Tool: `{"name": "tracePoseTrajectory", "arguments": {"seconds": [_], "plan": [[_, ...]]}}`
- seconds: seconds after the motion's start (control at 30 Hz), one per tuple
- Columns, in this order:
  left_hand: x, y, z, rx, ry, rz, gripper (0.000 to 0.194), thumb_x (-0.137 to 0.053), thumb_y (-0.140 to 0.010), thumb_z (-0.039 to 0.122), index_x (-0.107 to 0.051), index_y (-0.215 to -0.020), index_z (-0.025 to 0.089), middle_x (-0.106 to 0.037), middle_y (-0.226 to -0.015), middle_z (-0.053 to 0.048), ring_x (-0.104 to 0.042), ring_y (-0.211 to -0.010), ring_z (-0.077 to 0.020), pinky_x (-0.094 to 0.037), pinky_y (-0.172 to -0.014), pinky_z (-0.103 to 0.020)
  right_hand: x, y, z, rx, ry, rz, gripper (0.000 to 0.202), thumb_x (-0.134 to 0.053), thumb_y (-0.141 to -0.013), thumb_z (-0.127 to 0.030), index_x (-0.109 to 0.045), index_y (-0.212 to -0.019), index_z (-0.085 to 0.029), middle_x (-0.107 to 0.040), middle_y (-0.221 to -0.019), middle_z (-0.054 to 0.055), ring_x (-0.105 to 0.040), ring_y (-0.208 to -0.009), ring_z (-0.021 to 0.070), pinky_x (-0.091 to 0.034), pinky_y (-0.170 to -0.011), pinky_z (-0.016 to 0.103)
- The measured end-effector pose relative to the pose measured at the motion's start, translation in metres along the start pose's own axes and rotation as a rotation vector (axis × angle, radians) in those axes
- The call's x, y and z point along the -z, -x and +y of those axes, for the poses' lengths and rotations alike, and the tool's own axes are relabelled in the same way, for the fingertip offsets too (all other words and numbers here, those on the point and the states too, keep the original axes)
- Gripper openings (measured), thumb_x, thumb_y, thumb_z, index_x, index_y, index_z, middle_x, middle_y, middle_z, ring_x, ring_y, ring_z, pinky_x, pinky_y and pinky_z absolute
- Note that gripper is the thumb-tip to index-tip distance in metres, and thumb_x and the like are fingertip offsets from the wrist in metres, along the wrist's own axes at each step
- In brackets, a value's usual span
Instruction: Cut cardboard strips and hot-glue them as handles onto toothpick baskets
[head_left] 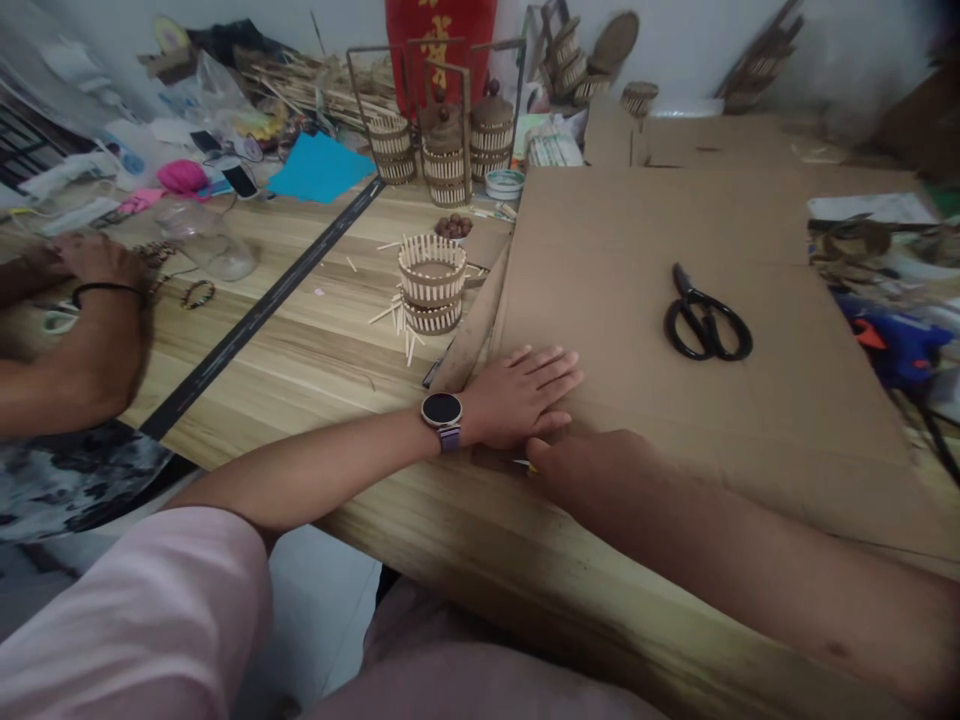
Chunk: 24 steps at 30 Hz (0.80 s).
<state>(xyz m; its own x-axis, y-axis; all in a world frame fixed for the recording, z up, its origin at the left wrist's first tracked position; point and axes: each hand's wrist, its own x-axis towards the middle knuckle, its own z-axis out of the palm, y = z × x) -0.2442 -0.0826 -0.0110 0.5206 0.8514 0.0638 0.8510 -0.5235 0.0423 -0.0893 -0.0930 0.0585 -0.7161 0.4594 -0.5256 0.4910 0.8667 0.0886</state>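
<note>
My left hand (519, 398), with a watch at the wrist, lies flat on the near left corner of a large cardboard sheet (600, 230), fingers stretched out. Just right of it, my right hand (585, 465) is closed round a small tool at the sheet's near edge; only a bit of yellow and a pale tip show, so I cannot make out what it is. Black-handled scissors (706, 325) rest on the cardboard. A small basket (433, 283) of pale sticks and brown bands stands beyond my left hand, with loose sticks around it.
Another person's hands (94, 262) are at the far left, near a clear jar (206, 240). Handled baskets (446, 160) stand at the back beside a blue sheet (319, 167). A blue glue gun (900, 340) lies at the right.
</note>
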Motion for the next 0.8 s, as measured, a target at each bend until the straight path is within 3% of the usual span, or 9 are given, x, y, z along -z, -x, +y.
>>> {"name": "tracePoseTrajectory", "arguments": {"seconds": [0.17,0.27,0.4,0.6,0.7,0.8], "plan": [[-0.002,0.0,-0.002,-0.007,0.033,0.0,0.062,-0.031,-0.108,0.05,-0.036,-0.158,0.014,-0.032,-0.168,-0.011,-0.024,-0.158,-0.0259,-0.018,-0.127,-0.046,-0.003,0.006,0.005,-0.015,-0.013,-0.038,0.028,-0.053,-0.093,-0.006,-0.073,-0.108,-0.019,-0.079,-0.082,0.012,-0.079,-0.074,0.0282,-0.041,-0.047,0.028],[-0.003,0.001,-0.002,-0.002,0.046,0.003,0.062,-0.031,-0.108,0.051,-0.035,-0.158,0.015,-0.032,-0.168,-0.011,-0.024,-0.158,-0.0257,-0.018,-0.127,-0.045,-0.007,0.012,0.009,-0.005,-0.004,0.004,0.031,-0.05,-0.094,-0.005,-0.073,-0.109,-0.019,-0.08,-0.086,0.013,-0.079,-0.075,0.0306,-0.04,-0.046,0.03],[-0.003,0.001,-0.003,-0.006,0.049,0.011,0.061,-0.031,-0.108,0.05,-0.035,-0.158,0.015,-0.032,-0.168,-0.011,-0.023,-0.158,-0.0254,-0.017,-0.127,-0.045,-0.009,0.018,0.012,-0.002,-0.009,0.033,0.034,-0.049,-0.093,-0.002,-0.074,-0.106,-0.02,-0.079,-0.077,0.012,-0.077,-0.069,0.0323,-0.04,-0.046,0.032],[-0.003,0.001,-0.003,0.001,0.058,0.003,0.062,-0.031,-0.108,0.05,-0.035,-0.159,0.015,-0.032,-0.169,-0.011,-0.022,-0.159,-0.0251,-0.016,-0.128,-0.044,-0.018,0.024,0.017,-0.035,-0.013,0.026,0.034,-0.051,-0.092,0.0,-0.073,-0.104,-0.023,-0.078,-0.076,0.011,-0.077,-0.069,0.0284,-0.035,-0.046,0.028],[-0.003,0.001,-0.002,0.006,0.061,0.014,0.06,-0.032,-0.108,0.049,-0.036,-0.158,0.015,-0.033,-0.168,-0.011,-0.023,-0.158,-0.0246,-0.017,-0.128,-0.044,-0.023,0.025,0.025,-0.04,-0.004,0.04,0.025,-0.053,-0.095,-0.007,-0.072,-0.102,-0.023,-0.079,-0.08,0.011,-0.077,-0.07,0.0273,-0.03,-0.044,0.029],[-0.003,0.001,-0.001,0.005,0.053,0.03,0.059,-0.032,-0.108,0.048,-0.038,-0.157,0.016,-0.034,-0.167,-0.011,-0.024,-0.158,-0.0246,-0.019,-0.127,-0.045,-0.019,0.027,0.039,0.05,-0.044,0.042,0.019,-0.053,-0.1,-0.021,-0.072,-0.097,-0.021,-0.079,-0.082,0.009,-0.077,-0.071,0.0263,-0.033,-0.047,0.03]]}}
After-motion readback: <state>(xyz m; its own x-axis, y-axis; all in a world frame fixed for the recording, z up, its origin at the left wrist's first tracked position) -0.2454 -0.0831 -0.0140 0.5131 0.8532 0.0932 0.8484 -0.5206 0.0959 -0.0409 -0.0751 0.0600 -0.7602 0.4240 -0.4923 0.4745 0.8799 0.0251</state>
